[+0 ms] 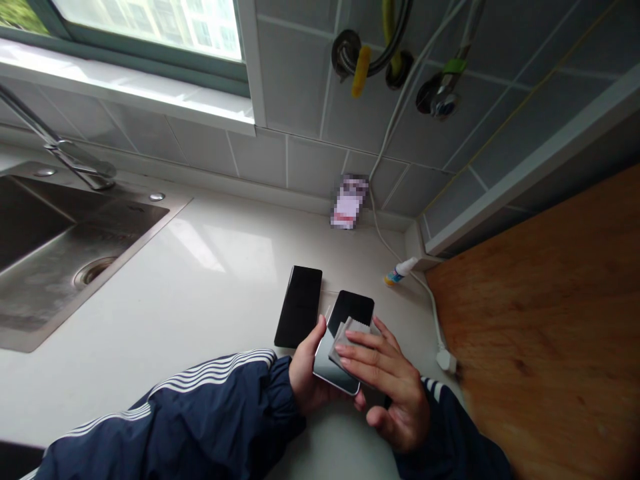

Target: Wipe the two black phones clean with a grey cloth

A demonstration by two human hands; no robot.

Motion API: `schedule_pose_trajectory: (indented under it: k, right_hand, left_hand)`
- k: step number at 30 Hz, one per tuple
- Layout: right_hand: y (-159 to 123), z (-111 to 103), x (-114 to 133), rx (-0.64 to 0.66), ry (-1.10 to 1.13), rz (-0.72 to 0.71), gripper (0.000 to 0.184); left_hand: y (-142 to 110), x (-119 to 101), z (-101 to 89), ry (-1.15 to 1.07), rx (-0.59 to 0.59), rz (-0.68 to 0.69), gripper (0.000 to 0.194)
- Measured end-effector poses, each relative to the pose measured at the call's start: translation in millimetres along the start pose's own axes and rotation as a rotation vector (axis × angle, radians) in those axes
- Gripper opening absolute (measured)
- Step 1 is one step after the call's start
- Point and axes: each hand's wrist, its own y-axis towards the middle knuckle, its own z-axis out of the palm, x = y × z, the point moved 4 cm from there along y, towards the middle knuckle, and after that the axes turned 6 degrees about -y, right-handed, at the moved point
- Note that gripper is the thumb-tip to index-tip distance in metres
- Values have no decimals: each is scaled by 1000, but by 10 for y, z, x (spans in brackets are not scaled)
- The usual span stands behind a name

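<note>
My left hand [310, 373] grips a smartphone [325, 363] by its left edge and lower end, thumb along the side. The phone's dark, glossy face is up and reflects light on its lower part. My right hand [393, 373] presses a folded grey cloth [343, 340] onto that face, its fingers laid over the cloth and its thumb apart. Just left of the phone, a second black, flat phone-like slab [299, 307] lies on the white countertop [225, 313]. The underside of the held phone is hidden.
A small bottle with a white nozzle [400, 272] lies near the corner. A blurred-out phone-like item [350, 202] leans on the tiled wall. A white cable runs down to a plug [447, 361] beside a wooden panel [545, 333]. The steel sink [115, 227] and faucet [75, 160] are left.
</note>
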Motion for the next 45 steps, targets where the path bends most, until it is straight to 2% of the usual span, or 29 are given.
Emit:
schedule_pose_trajectory:
  k: [8,17,23,29,36,45]
  right_hand:
    - [8,-14,93,-6,61,-30,55]
    - [12,-66,81,-10,76,-67,53]
    - [-6,-54,-43,-24,4,-51,53]
    - [-34,-100,-244,-89,-112,-3,49]
    - [-46,-75,-352,-108,-233,102,47]
    - [-72,16,-437,-35,-278,160,56]
  left_hand:
    - [2,-1,18,14,-41,4,87]
    - [16,-9,-74,52,-58,-29,85]
    - [-7,4,-12,47,31,-101,91]
    - [-7,89,-54,161,95,-237,109]
    - [5,118,-71,193,60,-251,106]
    - [48,137,-155,205,68,-246,99]
